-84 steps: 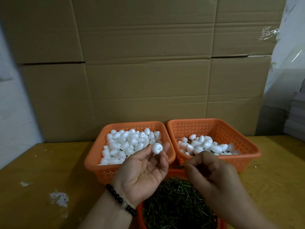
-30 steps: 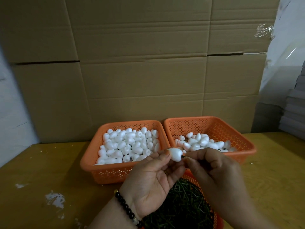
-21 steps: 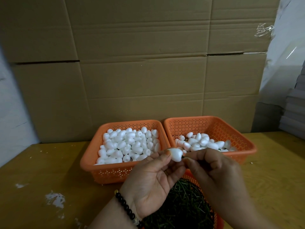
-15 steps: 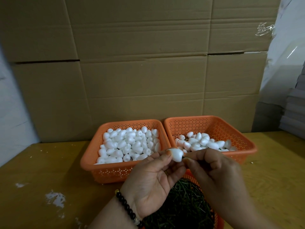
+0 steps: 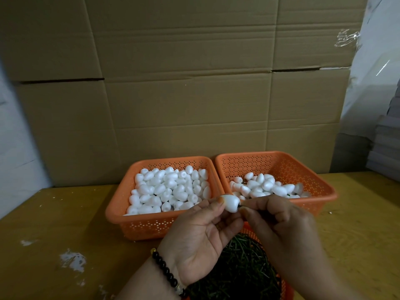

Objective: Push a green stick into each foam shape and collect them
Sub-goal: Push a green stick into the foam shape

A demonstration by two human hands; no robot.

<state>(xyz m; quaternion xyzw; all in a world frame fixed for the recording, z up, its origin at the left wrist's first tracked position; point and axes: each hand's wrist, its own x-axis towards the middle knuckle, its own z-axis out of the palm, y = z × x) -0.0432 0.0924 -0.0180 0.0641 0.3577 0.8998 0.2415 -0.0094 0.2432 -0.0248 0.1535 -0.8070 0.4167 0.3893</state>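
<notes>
The left hand pinches one white foam egg in its fingertips, up in the air in front of the two far baskets, and the right hand pinches a green stick whose tip is touching the egg's end. The left basket is piled with plain foam eggs, so I think lots of work is left. The right basket has a smaller heap with bits of green showing, so those look done, and the basket of sticks near the person looks full.
</notes>
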